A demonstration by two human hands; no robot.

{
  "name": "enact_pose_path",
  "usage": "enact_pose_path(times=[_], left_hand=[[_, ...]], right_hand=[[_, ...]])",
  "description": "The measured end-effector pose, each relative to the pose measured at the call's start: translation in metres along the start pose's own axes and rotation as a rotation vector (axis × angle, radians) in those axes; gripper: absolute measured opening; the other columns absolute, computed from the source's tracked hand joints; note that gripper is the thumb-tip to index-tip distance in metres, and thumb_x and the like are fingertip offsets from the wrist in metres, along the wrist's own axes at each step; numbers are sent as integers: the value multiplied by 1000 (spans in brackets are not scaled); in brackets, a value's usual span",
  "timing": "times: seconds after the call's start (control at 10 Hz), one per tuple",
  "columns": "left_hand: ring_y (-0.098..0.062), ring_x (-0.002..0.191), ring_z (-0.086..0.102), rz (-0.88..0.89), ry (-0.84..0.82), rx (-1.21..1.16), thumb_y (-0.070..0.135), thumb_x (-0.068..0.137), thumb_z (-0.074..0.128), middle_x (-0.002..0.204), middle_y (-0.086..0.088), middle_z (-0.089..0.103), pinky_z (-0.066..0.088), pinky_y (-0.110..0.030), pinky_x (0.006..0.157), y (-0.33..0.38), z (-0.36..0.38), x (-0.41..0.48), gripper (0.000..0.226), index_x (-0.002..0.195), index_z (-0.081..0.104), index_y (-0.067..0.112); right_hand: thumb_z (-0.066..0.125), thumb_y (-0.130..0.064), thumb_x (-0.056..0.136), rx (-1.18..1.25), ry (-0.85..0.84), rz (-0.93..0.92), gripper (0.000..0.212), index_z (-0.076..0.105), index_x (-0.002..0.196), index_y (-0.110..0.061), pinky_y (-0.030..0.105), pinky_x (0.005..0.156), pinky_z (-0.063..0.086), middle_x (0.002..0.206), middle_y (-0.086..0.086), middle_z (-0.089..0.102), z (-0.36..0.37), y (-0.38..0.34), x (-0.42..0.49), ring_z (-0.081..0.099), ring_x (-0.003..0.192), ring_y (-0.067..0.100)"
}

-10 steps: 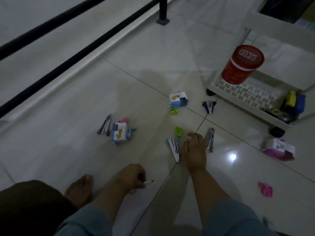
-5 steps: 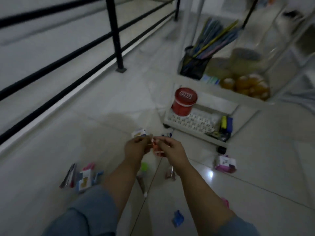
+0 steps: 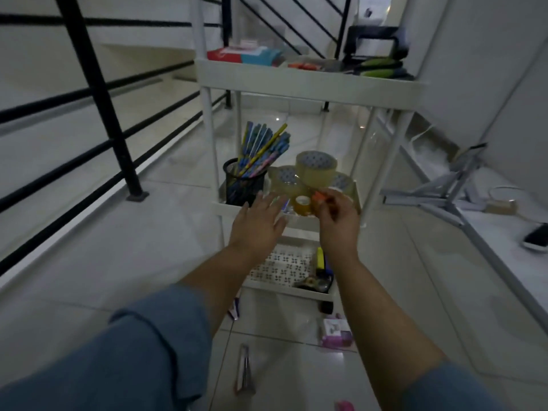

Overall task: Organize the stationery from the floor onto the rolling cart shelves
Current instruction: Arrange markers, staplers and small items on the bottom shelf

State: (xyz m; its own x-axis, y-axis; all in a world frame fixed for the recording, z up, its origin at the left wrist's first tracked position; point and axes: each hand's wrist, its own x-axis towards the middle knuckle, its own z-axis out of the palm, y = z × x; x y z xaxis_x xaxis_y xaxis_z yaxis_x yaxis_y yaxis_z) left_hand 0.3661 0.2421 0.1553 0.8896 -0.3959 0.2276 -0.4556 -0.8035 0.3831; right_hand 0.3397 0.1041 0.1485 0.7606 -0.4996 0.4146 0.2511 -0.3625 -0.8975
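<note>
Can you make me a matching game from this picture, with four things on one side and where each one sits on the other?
Things:
1. black mesh pencil cup
2. small orange item
3. pink and white box
4. black hole punch

Places:
A. on the floor tiles beside the cart's wheel
B. top shelf of the cart
C. pinched in the right hand
D. middle shelf, left of the clear tape rolls

Pairs: 1-D, 2-C, 3-A, 4-B
</note>
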Motion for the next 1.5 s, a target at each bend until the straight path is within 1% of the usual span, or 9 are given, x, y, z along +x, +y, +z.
enact_pose_path(times=[0.1,0.3,0.6,0.8,1.0,1.1,1.3,1.4,1.5], left_hand=[[-14,146,-8,14,-195,256,42,101,18,159,5,-5,-4,-39,117,-8,10,13,53,150,1,29],[-16,147,-8,-6,-258,274,43,101,15,159,0,-11,-3,-38,117,-12,28,12,55,150,-5,26],[-17,147,-7,15,-204,248,41,101,17,159,-1,-10,-5,-37,117,-16,34,11,55,150,-5,26],[-16,147,-7,17,-183,229,40,102,18,159,0,-10,-6,-36,117,-15,36,8,56,150,-7,27],[-16,147,-8,12,-184,222,39,102,18,159,0,-11,-6,-36,117,-15,36,9,55,150,-5,27],[-16,147,-7,13,-170,214,39,102,19,159,0,-9,-6,-36,117,-16,37,8,54,150,-4,27],[-16,147,-7,12,-167,208,38,102,19,159,1,-8,-6,-36,117,-16,36,8,55,150,-4,27],[-16,147,-7,14,-173,214,38,102,19,159,0,-9,-6,-36,117,-15,35,8,55,150,-3,27],[-16,147,-7,16,-178,224,38,102,18,159,0,-8,-6,-37,117,-15,34,8,55,150,-4,26]], right_hand=[[52,-3,90,-325,-72,-123,22,67,107,-2,19,74,38,107,14,59,-10,3,31,56,93,24],[47,-4,91,-704,-453,-140,25,65,108,-7,25,74,35,116,17,58,-1,15,57,54,103,31],[54,-6,85,-734,-472,-64,21,65,103,-2,26,71,36,107,20,64,6,13,60,57,99,33],[51,-1,86,-529,-386,-59,17,62,98,4,24,65,28,99,20,60,6,10,61,54,93,29],[47,-2,89,-380,-410,36,17,58,101,2,25,69,37,93,7,54,14,14,54,50,88,20],[61,-8,84,-373,-411,28,18,54,100,-4,25,67,38,94,8,54,16,22,53,51,89,20],[75,-18,76,-462,-319,54,47,53,114,-1,23,81,37,118,20,49,19,31,54,52,103,30],[67,-12,83,-575,-303,-31,31,57,111,-1,17,77,32,122,20,43,20,31,52,51,104,32],[61,-17,88,-716,-393,-115,20,66,105,-6,25,82,40,119,19,49,20,27,52,54,102,32]])
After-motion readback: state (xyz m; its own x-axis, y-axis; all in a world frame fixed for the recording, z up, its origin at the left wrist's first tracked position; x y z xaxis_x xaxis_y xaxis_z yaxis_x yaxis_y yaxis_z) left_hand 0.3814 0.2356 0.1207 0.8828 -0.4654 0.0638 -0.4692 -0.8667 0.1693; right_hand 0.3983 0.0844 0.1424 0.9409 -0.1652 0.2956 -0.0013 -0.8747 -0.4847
